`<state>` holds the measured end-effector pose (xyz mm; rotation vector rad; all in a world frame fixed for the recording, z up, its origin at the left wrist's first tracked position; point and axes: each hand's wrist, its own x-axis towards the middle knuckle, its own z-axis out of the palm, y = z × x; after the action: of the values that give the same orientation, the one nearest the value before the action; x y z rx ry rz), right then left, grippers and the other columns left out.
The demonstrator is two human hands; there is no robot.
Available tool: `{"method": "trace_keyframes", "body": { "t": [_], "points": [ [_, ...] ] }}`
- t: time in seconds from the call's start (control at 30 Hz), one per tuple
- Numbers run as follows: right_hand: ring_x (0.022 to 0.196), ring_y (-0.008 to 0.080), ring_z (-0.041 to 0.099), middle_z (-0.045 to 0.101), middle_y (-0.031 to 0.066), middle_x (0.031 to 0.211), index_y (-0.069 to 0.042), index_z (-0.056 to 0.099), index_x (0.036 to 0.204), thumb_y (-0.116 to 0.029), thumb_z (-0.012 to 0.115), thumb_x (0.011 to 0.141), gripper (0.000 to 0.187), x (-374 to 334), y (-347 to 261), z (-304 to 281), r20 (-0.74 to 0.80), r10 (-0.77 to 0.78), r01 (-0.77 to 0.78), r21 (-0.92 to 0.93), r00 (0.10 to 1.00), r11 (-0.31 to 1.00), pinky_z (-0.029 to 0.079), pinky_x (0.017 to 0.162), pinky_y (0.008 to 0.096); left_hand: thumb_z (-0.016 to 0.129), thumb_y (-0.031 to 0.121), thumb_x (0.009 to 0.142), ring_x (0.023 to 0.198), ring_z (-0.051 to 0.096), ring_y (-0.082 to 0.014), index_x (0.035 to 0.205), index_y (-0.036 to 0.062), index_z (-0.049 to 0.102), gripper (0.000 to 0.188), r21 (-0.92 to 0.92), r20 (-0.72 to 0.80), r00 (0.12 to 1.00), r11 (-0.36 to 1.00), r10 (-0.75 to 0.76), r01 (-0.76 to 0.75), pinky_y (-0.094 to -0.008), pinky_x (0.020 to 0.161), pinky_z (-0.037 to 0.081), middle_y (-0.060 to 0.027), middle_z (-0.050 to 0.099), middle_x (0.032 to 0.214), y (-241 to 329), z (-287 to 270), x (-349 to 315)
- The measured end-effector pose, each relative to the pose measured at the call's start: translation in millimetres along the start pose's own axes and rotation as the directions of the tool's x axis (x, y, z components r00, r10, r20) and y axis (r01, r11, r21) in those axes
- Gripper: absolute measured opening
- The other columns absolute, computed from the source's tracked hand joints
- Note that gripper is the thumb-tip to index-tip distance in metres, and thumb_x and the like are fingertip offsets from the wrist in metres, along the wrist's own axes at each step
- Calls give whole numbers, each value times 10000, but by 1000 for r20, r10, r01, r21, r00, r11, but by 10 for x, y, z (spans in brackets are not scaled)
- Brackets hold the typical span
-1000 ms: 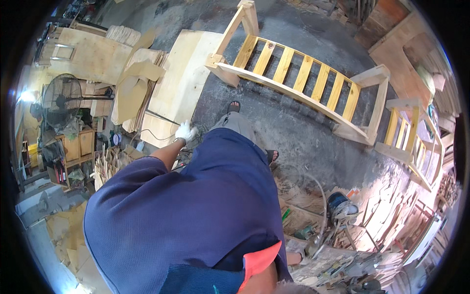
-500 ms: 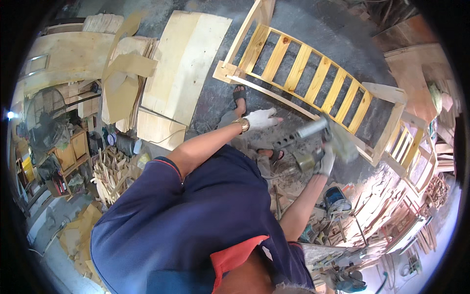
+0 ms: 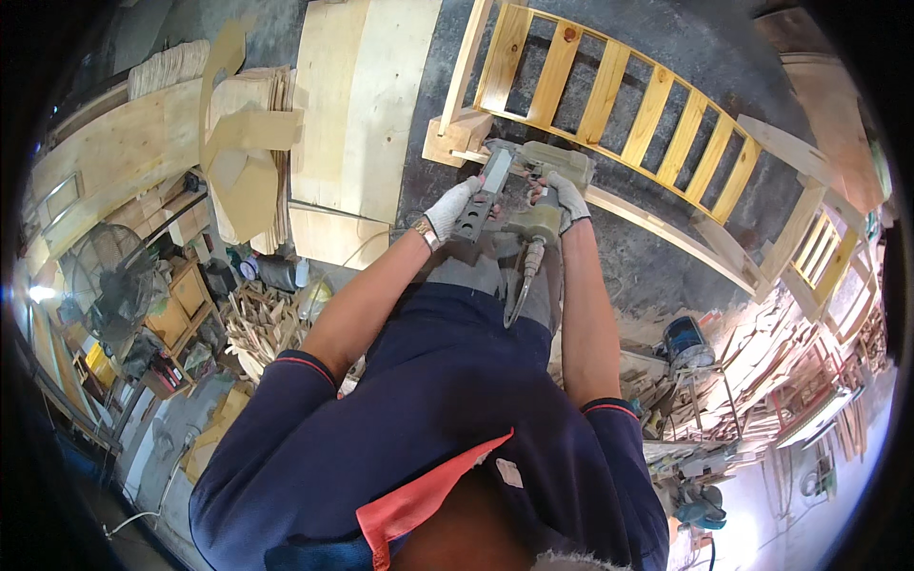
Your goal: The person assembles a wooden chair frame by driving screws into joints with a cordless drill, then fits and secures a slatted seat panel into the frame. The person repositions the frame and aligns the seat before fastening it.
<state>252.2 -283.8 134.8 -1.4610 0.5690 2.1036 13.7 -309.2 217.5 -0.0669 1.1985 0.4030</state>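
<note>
I hold a pneumatic nail gun (image 3: pixel 540 157) in both hands, in front of my waist. My right hand (image 3: pixel 568 202), in a pale work glove, is closed round its handle. My left hand (image 3: pixel 451 208), gloved too and with a watch at the wrist, grips the long grey magazine (image 3: pixel 496 178). An air hose (image 3: pixel 526 276) hangs from the handle's end toward my lap. Just beyond the gun's head lies a wooden frame with yellowish slats (image 3: pixel 602 95). Its near corner block (image 3: pixel 455 141) is close to the magazine; whether the gun touches the frame, I cannot tell.
Plywood sheets (image 3: pixel 364 105) lie left of the frame. Further left are a stack of thin boards (image 3: pixel 252 181), a standing fan (image 3: pixel 112 271) and a heap of wood offcuts (image 3: pixel 255 333). Right of me stand a bucket (image 3: pixel 687 341), scrap strips (image 3: pixel 752 366) and a second slatted frame (image 3: pixel 821 249).
The nail gun has swung from my right side to in front of me, over the frame's left end. My left hand, empty before, has taken hold of its magazine.
</note>
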Motion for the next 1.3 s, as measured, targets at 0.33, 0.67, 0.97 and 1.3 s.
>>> {"method": "trace_keyframes", "body": {
  "t": [0.33, 0.67, 0.97, 1.3],
  "points": [
    [590, 214, 609, 683, 195, 942, 9, 552, 1191, -33, 545, 874, 320, 134, -53, 141, 73, 122, -113, -114, 990, 987, 564, 552, 341, 512, 465, 1045, 775, 656, -150, 1301, 80, 555, 464, -183, 133, 991, 982, -18, 42, -277, 647, 590, -106, 670, 948, 47, -152, 76],
    [583, 225, 604, 610, 122, 776, 8, 546, 982, -126, 577, 942, 143, 86, -29, 186, 28, 155, -155, 1, 987, 988, 560, 552, 371, 542, 484, 1028, 744, 692, -149, 1290, 94, 559, 470, -182, 9, 998, 981, -60, 61, -271, 595, 590, -79, 693, 910, 193, 47, -122],
    [546, 222, 606, 609, 86, 682, -10, 552, 978, -142, 561, 939, 138, 68, -156, 219, -4, 180, -180, -39, 984, 983, 544, 524, 377, 561, 443, 1030, 715, 688, -180, 1257, 76, 543, 432, -238, -121, 985, 967, -125, 94, -298, 581, 588, -74, 669, 862, 270, 141, -71],
    [606, 210, 622, 596, 92, 720, -36, 549, 975, -121, 589, 926, 107, 125, -308, 158, -51, 115, -120, -111, 992, 987, 542, 513, 372, 492, 535, 1033, 680, 666, -161, 1202, 133, 566, 442, -232, 128, 979, 955, -157, 184, -291, 517, 556, -64, 667, 867, 326, 236, 12]
  ]
}}
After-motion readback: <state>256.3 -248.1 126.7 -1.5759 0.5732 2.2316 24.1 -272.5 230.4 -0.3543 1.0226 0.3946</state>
